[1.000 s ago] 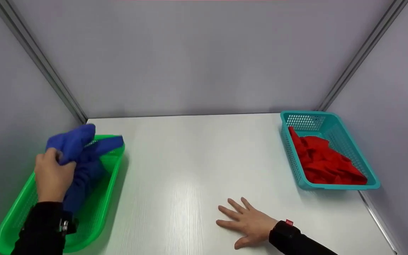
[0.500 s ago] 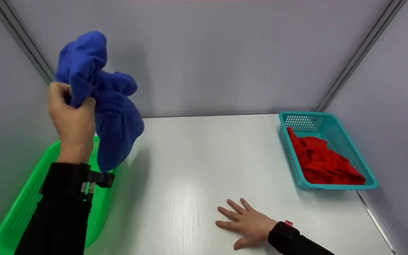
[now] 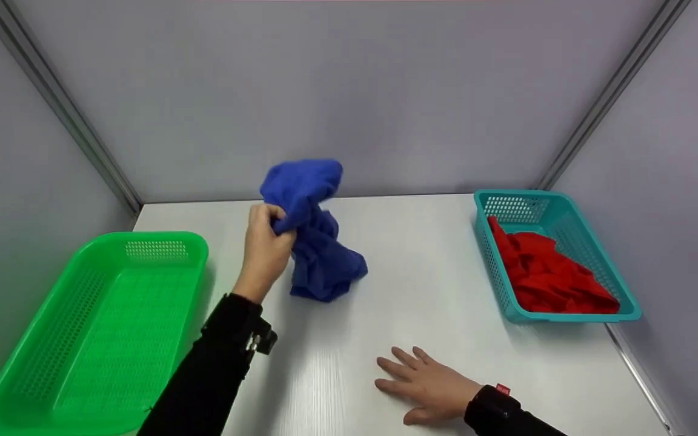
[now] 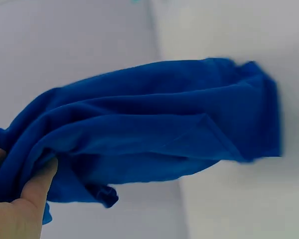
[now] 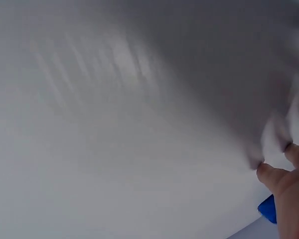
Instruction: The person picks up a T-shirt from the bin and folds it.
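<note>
A crumpled blue cloth [image 3: 325, 254] hangs from my left hand [image 3: 267, 251], which pinches it near its upper part above the left-middle of the table. Up close in the left wrist view, the cloth [image 4: 149, 119] falls in long folds, with the thumb [image 4: 40, 186] pressed against it. It looks like a garment, though bunching hides its kind. My right hand [image 3: 425, 387] lies with fingers spread on the white table near the front. In the right wrist view, part of that hand [image 5: 291, 194] shows at the right edge, with a bit of blue behind it.
At the left stands a green plastic basket [image 3: 196, 290] with nothing in it. A teal basket [image 3: 612, 266] at the right holds a red cloth [image 3: 552, 275]. Grey panels [image 3: 349, 97] enclose the white table [image 3: 422, 272] at the back and sides.
My left hand has lifted the blue cloth out of the green basket, then carried it right and lowered it over the table. The right hand has barely moved.
</note>
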`<state>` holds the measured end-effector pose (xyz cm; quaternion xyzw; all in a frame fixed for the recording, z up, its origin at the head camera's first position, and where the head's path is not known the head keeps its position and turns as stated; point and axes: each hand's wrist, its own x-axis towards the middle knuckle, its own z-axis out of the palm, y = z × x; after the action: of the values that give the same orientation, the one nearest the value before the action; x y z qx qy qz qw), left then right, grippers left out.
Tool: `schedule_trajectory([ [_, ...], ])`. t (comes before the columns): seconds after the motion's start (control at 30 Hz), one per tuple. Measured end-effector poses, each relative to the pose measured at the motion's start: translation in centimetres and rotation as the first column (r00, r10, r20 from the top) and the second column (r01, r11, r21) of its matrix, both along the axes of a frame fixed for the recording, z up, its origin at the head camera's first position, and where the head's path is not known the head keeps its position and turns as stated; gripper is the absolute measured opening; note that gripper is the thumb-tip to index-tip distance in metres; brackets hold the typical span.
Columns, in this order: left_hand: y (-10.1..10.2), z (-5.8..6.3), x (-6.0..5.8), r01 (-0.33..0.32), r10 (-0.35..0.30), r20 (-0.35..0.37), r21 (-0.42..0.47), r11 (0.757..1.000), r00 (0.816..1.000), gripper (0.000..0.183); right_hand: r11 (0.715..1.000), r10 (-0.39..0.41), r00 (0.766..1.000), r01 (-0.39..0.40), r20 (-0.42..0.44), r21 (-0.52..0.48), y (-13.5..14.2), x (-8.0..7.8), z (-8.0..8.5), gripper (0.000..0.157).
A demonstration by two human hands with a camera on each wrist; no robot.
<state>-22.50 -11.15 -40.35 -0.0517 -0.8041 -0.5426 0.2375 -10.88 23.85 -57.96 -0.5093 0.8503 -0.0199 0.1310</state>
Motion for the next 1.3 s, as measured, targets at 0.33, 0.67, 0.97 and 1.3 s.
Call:
schedule_trajectory([
  [0.33,1.8,-8.6,3.3,0.291,-0.201,0.314,-0.273,0.917,0.928,0.030,0.971,-0.012,0.991,-0.020,-0.133,-0.238,-0.2,-1.1,0.8,0.050],
  [0.67,4.0,-10.2,5.5,0.086,-0.284,-0.202,-0.657,0.749,0.937,0.013,0.625,-0.475,0.825,0.562,0.308,-0.542,-2.8,-6.0,5.7,0.045],
  [0.97,6.6,-11.2,8.3,0.623,-0.591,0.298,-0.618,0.479,0.749,0.042,0.459,-0.427,0.438,0.859,0.791,-0.227,-4.0,-7.9,6.4,0.078],
  [1.3,3.3,-13.9,6.5,0.306,-0.199,0.245,-0.557,0.772,0.949,0.048,0.739,-0.549,0.763,0.634,0.342,-0.228,-3.5,-6.5,2.9,0.051],
])
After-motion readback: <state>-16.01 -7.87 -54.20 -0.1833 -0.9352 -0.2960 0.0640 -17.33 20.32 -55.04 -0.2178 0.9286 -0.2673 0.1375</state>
